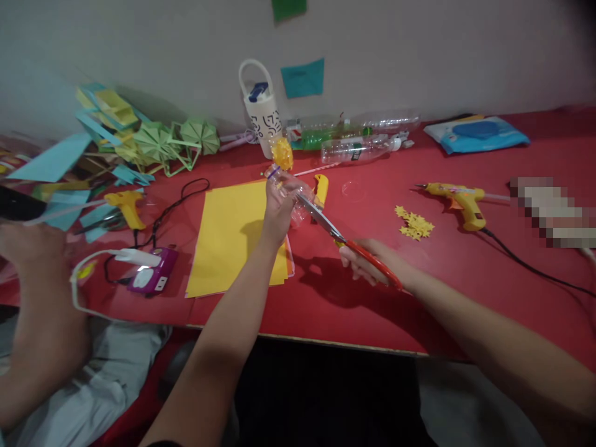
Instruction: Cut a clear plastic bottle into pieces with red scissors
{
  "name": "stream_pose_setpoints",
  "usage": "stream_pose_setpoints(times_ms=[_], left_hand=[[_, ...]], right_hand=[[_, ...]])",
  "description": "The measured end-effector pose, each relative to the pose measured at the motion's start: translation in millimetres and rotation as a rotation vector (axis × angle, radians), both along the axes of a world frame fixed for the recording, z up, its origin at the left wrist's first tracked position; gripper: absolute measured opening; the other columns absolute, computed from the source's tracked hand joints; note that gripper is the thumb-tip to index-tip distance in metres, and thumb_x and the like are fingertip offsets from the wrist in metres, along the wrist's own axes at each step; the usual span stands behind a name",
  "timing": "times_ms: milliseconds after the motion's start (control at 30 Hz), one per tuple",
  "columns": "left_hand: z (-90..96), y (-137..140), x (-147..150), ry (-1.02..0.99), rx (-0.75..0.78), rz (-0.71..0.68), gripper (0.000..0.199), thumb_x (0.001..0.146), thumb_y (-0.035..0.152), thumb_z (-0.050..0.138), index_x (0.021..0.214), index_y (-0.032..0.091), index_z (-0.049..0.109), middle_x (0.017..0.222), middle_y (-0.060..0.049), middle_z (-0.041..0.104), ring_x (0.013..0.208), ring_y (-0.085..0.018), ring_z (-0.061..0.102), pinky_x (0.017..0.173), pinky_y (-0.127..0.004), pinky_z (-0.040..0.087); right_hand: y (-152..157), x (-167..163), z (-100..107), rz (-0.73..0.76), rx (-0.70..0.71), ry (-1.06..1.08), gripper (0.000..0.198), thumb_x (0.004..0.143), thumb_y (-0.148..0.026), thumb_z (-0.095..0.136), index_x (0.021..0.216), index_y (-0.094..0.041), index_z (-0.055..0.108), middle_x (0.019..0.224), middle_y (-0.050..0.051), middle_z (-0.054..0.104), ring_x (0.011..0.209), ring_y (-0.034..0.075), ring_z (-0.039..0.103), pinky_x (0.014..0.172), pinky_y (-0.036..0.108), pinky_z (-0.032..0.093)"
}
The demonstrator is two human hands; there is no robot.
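My left hand (278, 208) is closed around a cut piece of clear plastic bottle (300, 215), held above the table. Red-handled scissors (356, 246) are in my right hand (372, 264), their blades pointing up and left to the plastic by my left fingers. Whether the blades are biting into the plastic I cannot tell. Just behind my left hand is a yellow bunched object (282, 154), its kind unclear. A yellow box cutter (321, 189) lies beyond the blades. Under my left forearm rests a stack of yellow paper (233, 239).
At right lie small yellow stars (414, 223) and a yellow glue gun (459, 202). Plastic bottles (356, 149), a white tumbler (265, 121) and a wipes pack (477, 133) line the wall. Leftward are a purple power adapter (153, 271), another glue gun (126, 207) and a co-worker's arm (41, 310).
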State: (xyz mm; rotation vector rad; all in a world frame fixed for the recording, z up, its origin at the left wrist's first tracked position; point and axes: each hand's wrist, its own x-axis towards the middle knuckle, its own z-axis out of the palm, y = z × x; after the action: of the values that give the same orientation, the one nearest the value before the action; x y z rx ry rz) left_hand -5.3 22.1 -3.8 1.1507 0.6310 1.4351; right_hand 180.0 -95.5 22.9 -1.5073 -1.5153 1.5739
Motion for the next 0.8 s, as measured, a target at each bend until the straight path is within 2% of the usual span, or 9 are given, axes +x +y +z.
stream_pose_setpoints(times_ms=[100,300,433,600,667,800], left_hand=[[0.0,0.3,2.0,-0.024,0.011,0.018,0.051,0.065,0.047,0.086,0.101,0.028,0.055,0.092,-0.003,0.064,0.131,-0.032,0.054,0.112,-0.053,0.042],[-4.3,5.0,2.7,-0.008,0.076,0.025,0.055,0.068,0.055,0.082,0.104,0.027,0.051,0.087,0.000,0.062,0.117,-0.026,0.063,0.108,-0.049,0.045],[-7.6,7.2,0.5,0.012,0.117,-0.018,0.055,0.071,0.057,0.080,0.106,0.028,0.049,0.087,0.001,0.063,0.109,-0.024,0.067,0.105,-0.047,0.048],[-11.2,5.9,-1.8,0.105,0.092,-0.061,0.056,0.071,0.062,0.076,0.106,0.027,0.048,0.089,0.000,0.064,0.101,-0.023,0.069,0.097,-0.046,0.052],[-12.0,5.2,-1.5,0.115,0.089,-0.062,0.056,0.073,0.063,0.075,0.106,0.027,0.048,0.091,-0.001,0.064,0.102,-0.022,0.069,0.097,-0.045,0.052],[-12.7,4.8,1.6,0.084,0.100,-0.059,0.055,0.074,0.061,0.074,0.106,0.026,0.046,0.092,-0.003,0.066,0.115,-0.025,0.064,0.103,-0.048,0.049]], right_hand=[[-1.9,-2.2,0.9,-0.005,-0.011,-0.005,0.054,0.078,-0.073,0.060,0.062,-0.022,0.049,0.044,-0.006,0.045,0.035,0.008,0.045,0.035,0.022,0.035],[-4.1,-6.0,3.9,-0.011,-0.019,-0.087,0.053,0.078,-0.071,0.059,0.062,-0.023,0.046,0.042,-0.008,0.043,0.031,0.006,0.038,0.032,0.021,0.028],[-4.0,-6.0,4.9,-0.003,-0.006,-0.058,0.052,0.080,-0.071,0.057,0.062,-0.023,0.047,0.041,-0.009,0.041,0.032,0.006,0.039,0.038,0.022,0.035],[-3.3,-4.1,3.7,-0.019,-0.012,-0.040,0.052,0.081,-0.071,0.058,0.065,-0.022,0.048,0.042,-0.010,0.041,0.033,0.006,0.040,0.046,0.025,0.044],[-3.7,-4.0,3.5,-0.025,-0.003,-0.036,0.053,0.079,-0.072,0.059,0.065,-0.023,0.047,0.041,-0.010,0.041,0.033,0.006,0.039,0.049,0.026,0.047],[-5.0,-4.9,2.0,-0.029,0.000,-0.026,0.055,0.077,-0.075,0.058,0.063,-0.024,0.044,0.040,-0.010,0.040,0.033,0.007,0.038,0.049,0.027,0.047]])
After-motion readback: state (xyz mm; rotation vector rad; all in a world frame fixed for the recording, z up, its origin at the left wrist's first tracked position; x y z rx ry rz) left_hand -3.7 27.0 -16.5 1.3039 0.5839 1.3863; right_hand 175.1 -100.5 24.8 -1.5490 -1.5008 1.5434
